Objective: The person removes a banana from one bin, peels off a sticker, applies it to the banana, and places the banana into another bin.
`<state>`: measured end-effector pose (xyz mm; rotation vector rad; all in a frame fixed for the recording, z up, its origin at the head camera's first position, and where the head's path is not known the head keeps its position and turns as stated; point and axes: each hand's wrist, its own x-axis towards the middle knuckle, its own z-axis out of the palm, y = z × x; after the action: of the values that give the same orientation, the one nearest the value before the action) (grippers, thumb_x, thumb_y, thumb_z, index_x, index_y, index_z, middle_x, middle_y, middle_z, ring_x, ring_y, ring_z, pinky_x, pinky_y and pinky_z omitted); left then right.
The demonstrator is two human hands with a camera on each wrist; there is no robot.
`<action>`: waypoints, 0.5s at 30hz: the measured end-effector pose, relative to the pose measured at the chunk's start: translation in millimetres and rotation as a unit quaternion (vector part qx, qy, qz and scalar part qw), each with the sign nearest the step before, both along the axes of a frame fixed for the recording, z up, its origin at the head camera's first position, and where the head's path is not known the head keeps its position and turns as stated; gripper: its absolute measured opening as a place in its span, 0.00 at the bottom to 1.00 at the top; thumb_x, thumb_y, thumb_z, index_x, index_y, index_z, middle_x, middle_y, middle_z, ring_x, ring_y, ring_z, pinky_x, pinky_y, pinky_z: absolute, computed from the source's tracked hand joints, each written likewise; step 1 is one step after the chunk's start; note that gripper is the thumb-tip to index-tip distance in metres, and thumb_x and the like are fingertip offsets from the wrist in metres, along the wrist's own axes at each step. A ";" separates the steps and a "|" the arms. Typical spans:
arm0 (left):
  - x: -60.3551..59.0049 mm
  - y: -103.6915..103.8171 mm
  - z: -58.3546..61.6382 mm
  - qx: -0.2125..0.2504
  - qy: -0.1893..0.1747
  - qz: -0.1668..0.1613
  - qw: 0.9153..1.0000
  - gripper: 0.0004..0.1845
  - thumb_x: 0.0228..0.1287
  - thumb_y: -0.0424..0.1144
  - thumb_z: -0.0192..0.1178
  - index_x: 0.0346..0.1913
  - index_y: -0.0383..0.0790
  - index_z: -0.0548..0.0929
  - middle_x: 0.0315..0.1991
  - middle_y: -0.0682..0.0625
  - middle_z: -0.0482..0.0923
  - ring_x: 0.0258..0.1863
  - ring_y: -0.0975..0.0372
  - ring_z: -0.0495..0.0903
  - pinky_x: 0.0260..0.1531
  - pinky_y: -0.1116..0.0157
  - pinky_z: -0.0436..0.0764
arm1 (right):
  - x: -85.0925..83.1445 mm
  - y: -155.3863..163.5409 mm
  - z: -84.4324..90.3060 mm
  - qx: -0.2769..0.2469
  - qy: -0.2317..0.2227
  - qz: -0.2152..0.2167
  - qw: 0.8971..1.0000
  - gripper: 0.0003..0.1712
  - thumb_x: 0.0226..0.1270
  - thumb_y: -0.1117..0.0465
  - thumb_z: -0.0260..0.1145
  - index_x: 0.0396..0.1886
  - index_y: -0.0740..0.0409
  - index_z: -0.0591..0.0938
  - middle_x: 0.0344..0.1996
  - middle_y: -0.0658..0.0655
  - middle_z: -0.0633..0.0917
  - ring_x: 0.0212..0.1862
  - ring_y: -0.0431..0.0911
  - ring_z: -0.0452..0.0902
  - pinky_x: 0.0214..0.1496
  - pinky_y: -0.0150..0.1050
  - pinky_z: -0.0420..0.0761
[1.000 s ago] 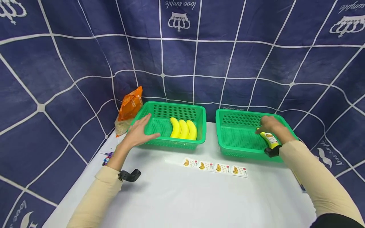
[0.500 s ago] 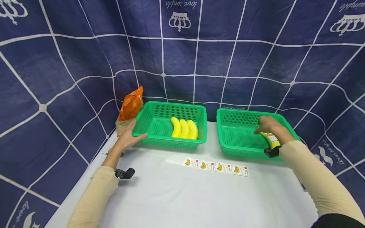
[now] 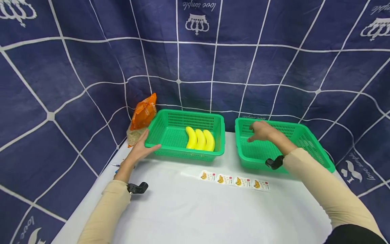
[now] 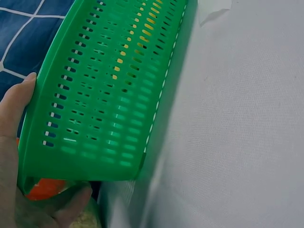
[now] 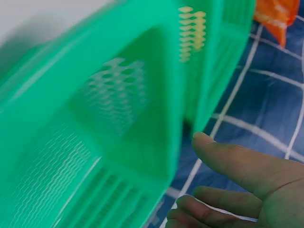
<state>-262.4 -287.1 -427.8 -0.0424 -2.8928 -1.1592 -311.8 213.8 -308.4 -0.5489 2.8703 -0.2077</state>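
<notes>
A person's left hand [image 3: 141, 149] braces the outer corner of the left green basket [image 3: 170, 123], thumb laid along the front wall and fingers flat round the end wall, while the right hand [image 3: 260, 130] hangs inside the right green basket [image 3: 307, 144] with its fingers loose and apart, holding nothing. Three yellow bananas [image 3: 200, 139] lie side by side in the left basket, toward its right end; no banana shows in the right basket, though the arm hides part of its floor. A strip of four banana stickers [image 3: 234, 180] lies flat on the white surface [image 3: 195, 210] just in front of the gap between the baskets. Judged from this, steadying goes best with a flat palm pressing the basket against the surface instead of a squeeze, since the thin perforated plastic wall looks likely to flex and the smooth cloth would let the basket slide. The baskets are rectangular, slotted and glossy, with rolled rims; the bananas are curved, smooth and evenly coloured. A crinkled orange packet [image 3: 144, 112] leans against the blue grid-patterned backdrop [image 3: 195, 51] just left of the left basket.
</notes>
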 end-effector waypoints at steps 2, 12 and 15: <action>0.1 0.5 -0.1 0.004 0.001 0.001 1.000 0.59 0.55 0.66 0.63 0.79 0.50 0.37 0.81 0.48 0.33 0.77 0.40 0.42 0.71 0.35 0.50 | -1.7 -15.3 2.3 -0.012 0.001 0.006 1.000 0.34 0.59 0.53 0.73 0.57 0.73 0.77 0.58 0.71 0.79 0.59 0.65 0.74 0.60 0.58 0.75; 0.5 2.2 -3.0 0.017 0.008 0.008 1.000 0.59 0.55 0.64 0.65 0.79 0.49 0.39 0.81 0.48 0.36 0.77 0.40 0.45 0.71 0.35 0.52 | -18.4 -80.1 1.0 -0.054 -0.020 0.020 0.998 0.38 0.59 0.51 0.73 0.64 0.67 0.74 0.57 0.66 0.81 0.61 0.59 0.73 0.58 0.51 0.79; 0.7 2.3 -2.9 0.021 0.010 0.008 1.000 0.58 0.55 0.63 0.65 0.79 0.49 0.40 0.81 0.48 0.36 0.77 0.39 0.45 0.71 0.36 0.52 | -23.2 -97.1 -2.6 -0.049 -0.023 0.033 0.998 0.38 0.59 0.51 0.73 0.64 0.65 0.74 0.57 0.65 0.80 0.61 0.58 0.73 0.58 0.50 0.79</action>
<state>-261.7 -284.8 -430.7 -0.0289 -2.8450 -1.2079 -335.0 116.7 -311.0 -0.6474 2.8046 -0.3460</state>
